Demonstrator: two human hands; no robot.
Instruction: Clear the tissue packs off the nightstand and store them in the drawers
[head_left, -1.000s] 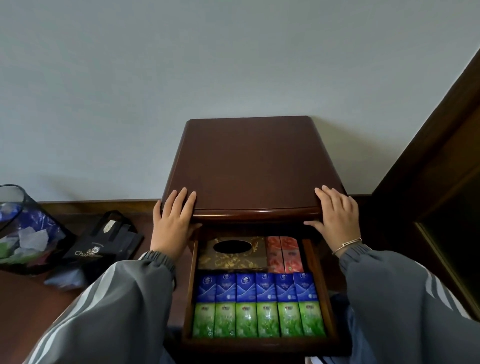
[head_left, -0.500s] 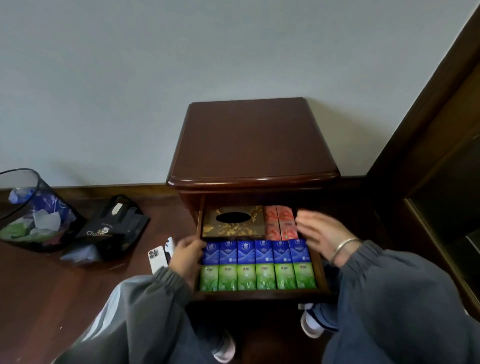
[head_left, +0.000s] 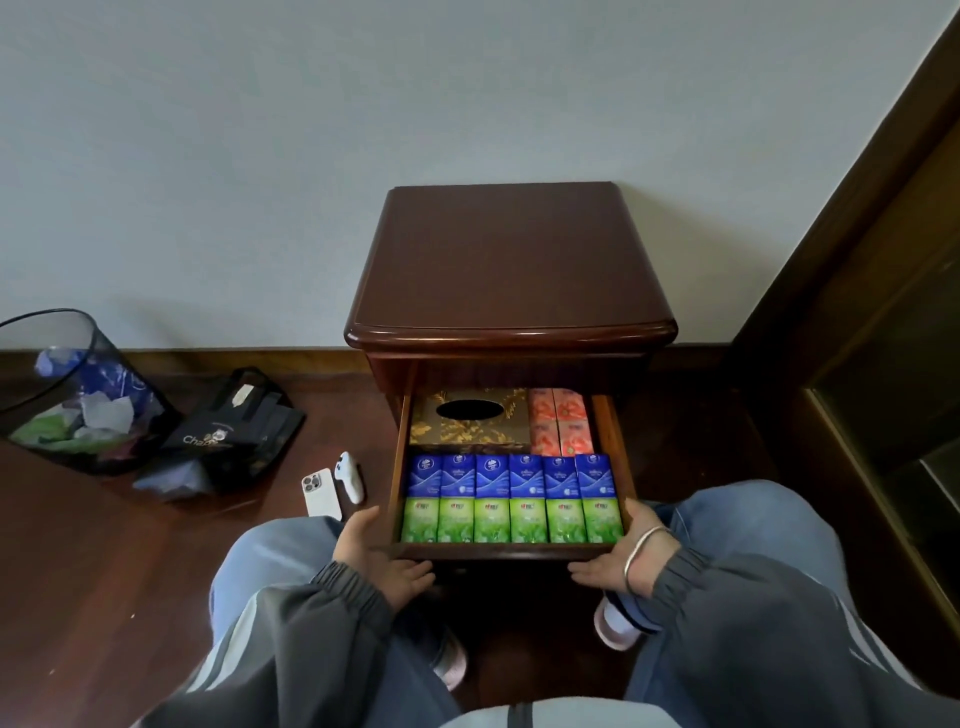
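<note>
The dark wooden nightstand (head_left: 511, 260) stands against the wall with its top bare. Its top drawer (head_left: 506, 552) is pulled out. Inside lie a row of green tissue packs (head_left: 511, 519) at the front, a row of blue tissue packs (head_left: 509, 475) behind them, red tissue packs (head_left: 561, 428) at the back right, and a gold patterned tissue box (head_left: 470, 423) at the back left. My left hand (head_left: 379, 556) grips the drawer's front left corner. My right hand (head_left: 623, 556), with a bracelet on the wrist, grips the front right corner.
On the wooden floor to the left lie a white phone (head_left: 322, 493) and a white controller (head_left: 349, 475). Further left are a black bag (head_left: 234, 431) and a mesh waste bin (head_left: 67, 395) with paper. A dark wooden frame (head_left: 857, 312) rises at the right.
Both hands left the nightstand's top edge, passed the open drawer and now hold its front corners. The view has pulled back and dropped lower.
</note>
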